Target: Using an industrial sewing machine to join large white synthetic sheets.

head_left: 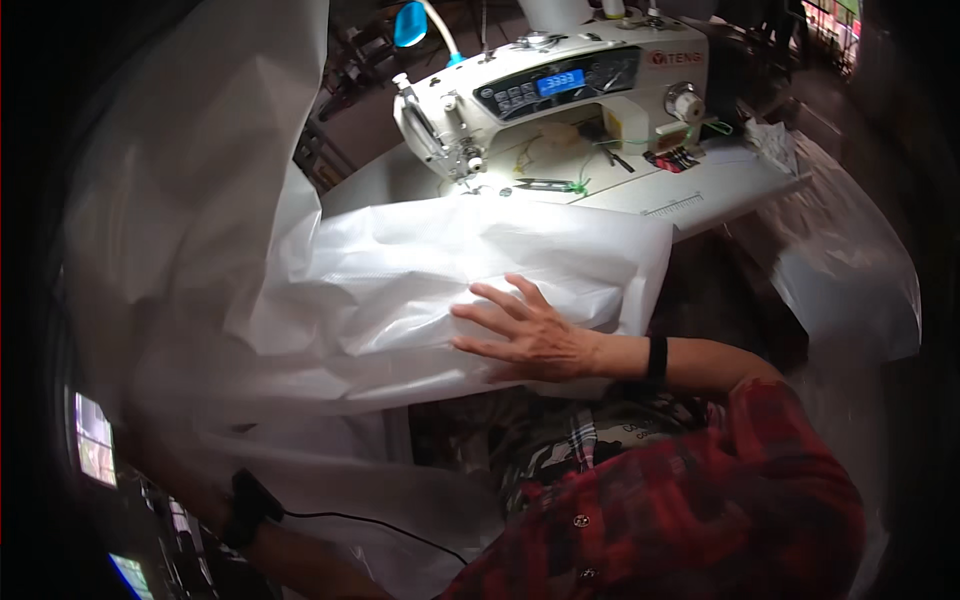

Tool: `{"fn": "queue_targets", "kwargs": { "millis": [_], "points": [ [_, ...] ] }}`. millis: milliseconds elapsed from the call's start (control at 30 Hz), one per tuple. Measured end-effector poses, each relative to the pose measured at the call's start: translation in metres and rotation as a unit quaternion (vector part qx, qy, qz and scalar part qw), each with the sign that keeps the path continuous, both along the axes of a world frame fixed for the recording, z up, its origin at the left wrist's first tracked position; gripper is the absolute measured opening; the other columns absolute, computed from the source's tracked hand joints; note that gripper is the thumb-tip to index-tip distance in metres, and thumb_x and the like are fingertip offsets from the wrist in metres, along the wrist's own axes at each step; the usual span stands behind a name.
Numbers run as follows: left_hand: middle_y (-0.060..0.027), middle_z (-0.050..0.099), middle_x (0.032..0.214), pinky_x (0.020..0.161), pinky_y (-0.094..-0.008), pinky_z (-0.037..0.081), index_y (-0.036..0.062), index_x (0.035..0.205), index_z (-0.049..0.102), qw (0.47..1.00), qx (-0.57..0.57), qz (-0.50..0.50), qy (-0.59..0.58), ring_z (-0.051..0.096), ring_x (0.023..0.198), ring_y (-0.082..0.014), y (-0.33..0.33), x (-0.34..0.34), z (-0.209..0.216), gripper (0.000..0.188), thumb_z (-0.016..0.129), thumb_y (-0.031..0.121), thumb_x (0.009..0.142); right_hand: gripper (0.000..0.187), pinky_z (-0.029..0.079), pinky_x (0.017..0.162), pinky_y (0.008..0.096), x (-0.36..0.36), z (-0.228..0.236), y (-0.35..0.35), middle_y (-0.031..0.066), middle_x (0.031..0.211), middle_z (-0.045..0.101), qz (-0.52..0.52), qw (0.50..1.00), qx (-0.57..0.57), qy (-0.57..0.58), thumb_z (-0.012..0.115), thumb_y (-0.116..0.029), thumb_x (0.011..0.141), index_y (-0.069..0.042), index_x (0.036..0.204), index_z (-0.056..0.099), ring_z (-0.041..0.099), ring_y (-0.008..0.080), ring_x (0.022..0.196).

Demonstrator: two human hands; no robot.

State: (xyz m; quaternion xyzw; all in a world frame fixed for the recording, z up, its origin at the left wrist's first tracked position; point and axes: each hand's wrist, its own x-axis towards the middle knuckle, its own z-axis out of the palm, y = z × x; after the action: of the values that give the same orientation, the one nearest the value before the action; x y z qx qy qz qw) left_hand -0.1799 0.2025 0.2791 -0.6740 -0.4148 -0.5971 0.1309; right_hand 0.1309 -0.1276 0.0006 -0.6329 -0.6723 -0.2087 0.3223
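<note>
A large sheet of white, shiny, woven-looking plastic (390, 290) drapes over the front of the sewing table and rises in a tall fold at the left. My right hand (540, 338) lies on the sheet with its fingers spread, holding nothing. On the far side of it stands a white sewing machine (560, 95) with a lit display; its needle area is at the sheet's far edge. My left hand (150, 450) reaches out to the lower left beside the sheet, dark and blurred, so its fingers cannot be made out.
Tweezers (545, 185), green thread (580, 187) and a small dark tool (618, 158) lie on the table (700, 190) under the machine's arm. More clear plastic (850, 250) hangs at the right. A black cable (370, 520) runs from the band on my left wrist.
</note>
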Motion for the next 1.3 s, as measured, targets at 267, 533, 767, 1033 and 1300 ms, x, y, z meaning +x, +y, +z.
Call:
{"fn": "queue_targets", "kwargs": {
  "millis": [267, 533, 767, 1033, 1300],
  "points": [
    [-0.0277, 0.067, 0.09, 0.074, -0.0425, 0.052, -0.0145, 0.102, 0.063, 0.999, 0.01, 0.029, 0.032, 0.063, 0.076, -0.0347, 0.021, -0.019, 0.032, 0.048, 0.073, 0.03, 0.086, 0.055, 0.047, 0.087, 0.0568, -0.053, -0.058, 0.069, 0.0167, 0.123, 0.063, 0.268, 0.789, -0.534, 0.142, 0.061, -0.05, 0.089, -0.008, 0.125, 0.062, 0.064, 0.036, 0.107],
    [-0.026, 0.068, 0.094, 0.079, -0.0425, 0.051, -0.0115, 0.106, 0.064, 0.998, 0.052, 0.018, 0.042, 0.064, 0.082, -0.0353, 0.023, -0.061, 0.047, 0.046, 0.068, 0.032, 0.089, 0.023, 0.047, 0.083, 0.0401, 0.011, 0.069, 0.045, 0.0136, 0.105, 0.061, 0.03, 0.926, 0.283, 0.249, 0.069, -0.009, 0.083, -0.005, 0.104, 0.059, 0.059, 0.0344, 0.097],
    [-0.0245, 0.068, 0.098, 0.083, -0.0425, 0.05, -0.009, 0.108, 0.064, 0.994, 0.082, 0.025, 0.072, 0.065, 0.087, -0.0359, 0.134, -0.137, 0.144, 0.046, 0.064, 0.033, 0.091, 0.073, 0.029, 0.107, 0.0485, 0.022, 0.05, 0.074, 0.0202, 0.138, 0.044, -0.194, 0.904, 0.32, 0.207, 0.076, -0.031, 0.082, -0.004, 0.14, 0.04, 0.038, 0.0382, 0.129],
    [-0.0228, 0.069, 0.102, 0.088, -0.0425, 0.049, -0.0061, 0.112, 0.065, 0.988, 0.066, 0.044, 0.134, 0.065, 0.093, -0.0365, 0.157, -0.171, 0.165, 0.045, 0.06, 0.035, 0.094, 0.028, 0.053, 0.072, 0.0278, 0.001, 0.035, 0.098, 0.0097, 0.088, 0.065, 0.285, 0.706, -0.088, 0.642, 0.069, -0.02, 0.091, -0.001, 0.106, 0.056, 0.066, 0.0153, 0.084],
    [-0.0239, 0.068, 0.112, 0.09, -0.043, 0.048, -0.0015, 0.121, 0.064, 0.972, 0.025, 0.079, 0.218, 0.064, 0.1, -0.0395, 0.133, -0.097, 0.141, 0.051, 0.06, 0.042, 0.095, 0.094, 0.037, 0.107, 0.046, -0.01, 0.065, 0.049, 0.0159, 0.136, 0.046, 0.077, 0.957, 0.155, 0.232, 0.084, -0.027, 0.072, -0.009, 0.148, 0.031, 0.04, 0.0356, 0.132]
  ]
}}
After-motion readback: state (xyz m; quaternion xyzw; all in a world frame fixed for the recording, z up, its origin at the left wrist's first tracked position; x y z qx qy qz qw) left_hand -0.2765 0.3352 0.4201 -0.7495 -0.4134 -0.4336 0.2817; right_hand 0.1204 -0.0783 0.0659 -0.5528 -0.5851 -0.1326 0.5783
